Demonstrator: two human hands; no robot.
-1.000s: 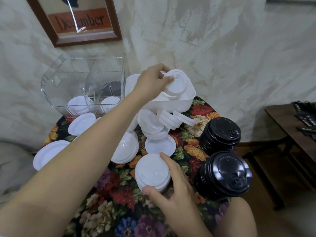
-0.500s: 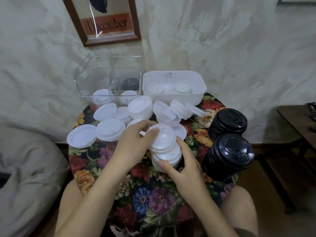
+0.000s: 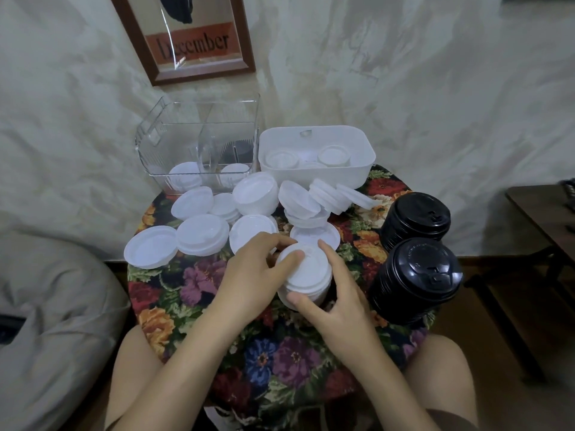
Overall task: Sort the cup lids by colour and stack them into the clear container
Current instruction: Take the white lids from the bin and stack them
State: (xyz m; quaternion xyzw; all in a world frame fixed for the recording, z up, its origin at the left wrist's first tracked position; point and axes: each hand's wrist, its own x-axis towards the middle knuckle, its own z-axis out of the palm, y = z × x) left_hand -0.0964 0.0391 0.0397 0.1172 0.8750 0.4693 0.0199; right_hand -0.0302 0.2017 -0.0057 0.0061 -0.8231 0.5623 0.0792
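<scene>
I noted left hand [image 3: 249, 269] and right hand [image 3: 336, 303] both grasping a white lid stack [image 3: 306, 272] at mid-table. Clear container [image 3: 199, 141], at the far edge, held few lids. Loose white lids [image 3: 202, 234] and black stacks [image 3: 417, 275] lay outside.

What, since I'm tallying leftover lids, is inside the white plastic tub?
Two round white plastic lids lie in the white rectangular plastic tub, perhaps a third between them; its near wall hides whatever lies closer.
</scene>
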